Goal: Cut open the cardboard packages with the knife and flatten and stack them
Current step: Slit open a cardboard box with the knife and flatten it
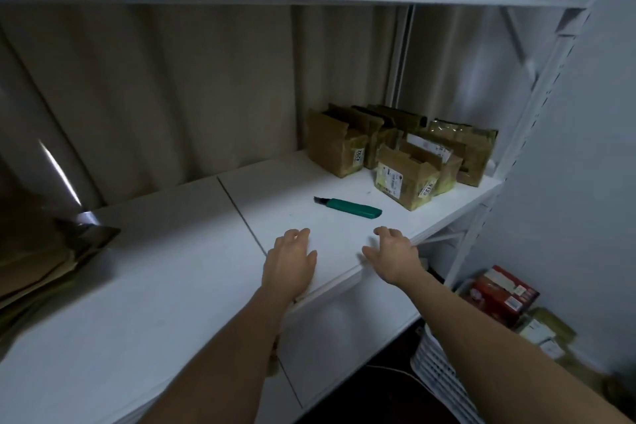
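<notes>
Left hand (290, 260), right hand (392, 256) nearest me, fingers relaxed, empty, on shelf (172, 286) edge. Knife (349, 207) just beyond, untouched. Cardboard packages (395, 148) behind knife, uncut. Flattened cardboard (31, 265) far left of knife.

The flattened cardboard stack (31, 262) is cut off by the left edge; its full extent cannot be determined. The rear cardboard packages (395, 117) are partly hidden behind the front ones. Label print on the front package (406, 182) is too small to read. The white slatted object (437, 372) and the boxes on the floor (499, 293) are blurred and partly concealed by the right forearm (481, 330).
</notes>
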